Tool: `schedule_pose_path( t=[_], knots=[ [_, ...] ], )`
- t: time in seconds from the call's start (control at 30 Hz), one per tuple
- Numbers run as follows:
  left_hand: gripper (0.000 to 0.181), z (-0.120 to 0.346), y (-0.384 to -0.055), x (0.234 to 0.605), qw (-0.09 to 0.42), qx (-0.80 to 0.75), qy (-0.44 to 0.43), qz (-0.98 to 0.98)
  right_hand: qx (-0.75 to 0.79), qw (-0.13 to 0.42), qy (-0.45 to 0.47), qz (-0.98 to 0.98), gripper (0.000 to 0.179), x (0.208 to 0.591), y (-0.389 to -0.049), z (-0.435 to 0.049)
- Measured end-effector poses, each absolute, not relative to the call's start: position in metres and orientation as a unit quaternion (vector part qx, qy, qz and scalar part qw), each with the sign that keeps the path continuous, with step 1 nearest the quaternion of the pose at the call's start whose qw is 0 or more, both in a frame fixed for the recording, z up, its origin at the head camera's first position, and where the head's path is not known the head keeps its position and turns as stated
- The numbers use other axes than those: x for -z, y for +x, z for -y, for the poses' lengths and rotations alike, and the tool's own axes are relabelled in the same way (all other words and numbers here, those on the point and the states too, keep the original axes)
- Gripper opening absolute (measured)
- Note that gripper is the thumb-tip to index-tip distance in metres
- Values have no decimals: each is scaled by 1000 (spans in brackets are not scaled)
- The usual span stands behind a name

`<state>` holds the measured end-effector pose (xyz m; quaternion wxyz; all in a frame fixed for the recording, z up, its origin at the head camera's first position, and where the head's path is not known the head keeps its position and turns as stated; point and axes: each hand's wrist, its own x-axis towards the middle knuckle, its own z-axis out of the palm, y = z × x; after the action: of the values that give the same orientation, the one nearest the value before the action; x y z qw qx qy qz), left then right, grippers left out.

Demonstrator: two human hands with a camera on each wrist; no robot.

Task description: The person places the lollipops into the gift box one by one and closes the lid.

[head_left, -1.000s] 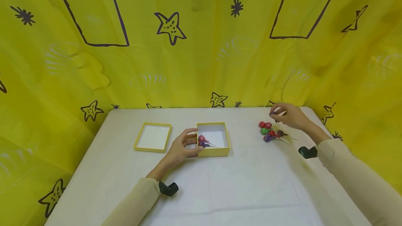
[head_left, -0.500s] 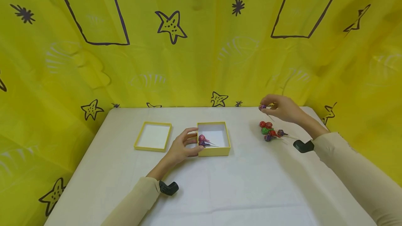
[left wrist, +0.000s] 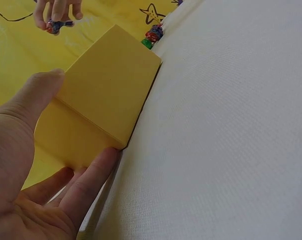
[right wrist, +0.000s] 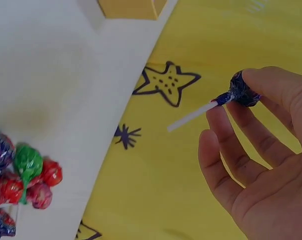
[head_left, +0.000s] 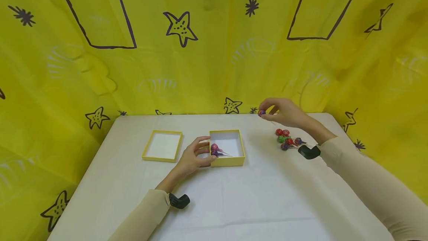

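In the head view, my right hand (head_left: 282,112) holds a purple-wrapped lollipop (head_left: 261,113) above the table, between the box and the pile. The right wrist view shows thumb and fingers pinching its wrapped head (right wrist: 243,91), with the white stick (right wrist: 193,116) pointing out. My left hand (head_left: 192,158) grips the left side of an open yellow box (head_left: 227,162), thumb at the front corner. Inside, against the left wall, lie a pink lollipop (head_left: 214,147) and a purple one (head_left: 215,153). Several red, green and purple lollipops (head_left: 282,139) are piled right of the box.
A shallow yellow-rimmed lid (head_left: 162,159), white inside, lies left of the box. White cloth (head_left: 207,211) covers the table. Behind and at the sides hangs a yellow curtain (head_left: 207,66) printed with stars.
My right hand has lifted the purple lollipop from above the pile and carried it left toward the box. The left hand stays on the box.
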<state>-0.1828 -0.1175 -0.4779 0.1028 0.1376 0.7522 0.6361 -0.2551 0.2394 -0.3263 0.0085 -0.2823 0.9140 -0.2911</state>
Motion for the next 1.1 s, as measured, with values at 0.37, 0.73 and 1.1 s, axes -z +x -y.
schedule_pose_path(
  t=[0.37,0.73,1.1],
  knots=[
    [76,118,-182,477,96,-625,140,-762,301,16,-313,-901,21,328,-260,-205],
    [75,118,-183,479,104,-632,131,-756,320,22,-348,-881,24,333,-259,-170],
    [76,117,-182,476,111,-641,127,-749,330,55,-363,-870,21,356,-254,-135]
  ],
)
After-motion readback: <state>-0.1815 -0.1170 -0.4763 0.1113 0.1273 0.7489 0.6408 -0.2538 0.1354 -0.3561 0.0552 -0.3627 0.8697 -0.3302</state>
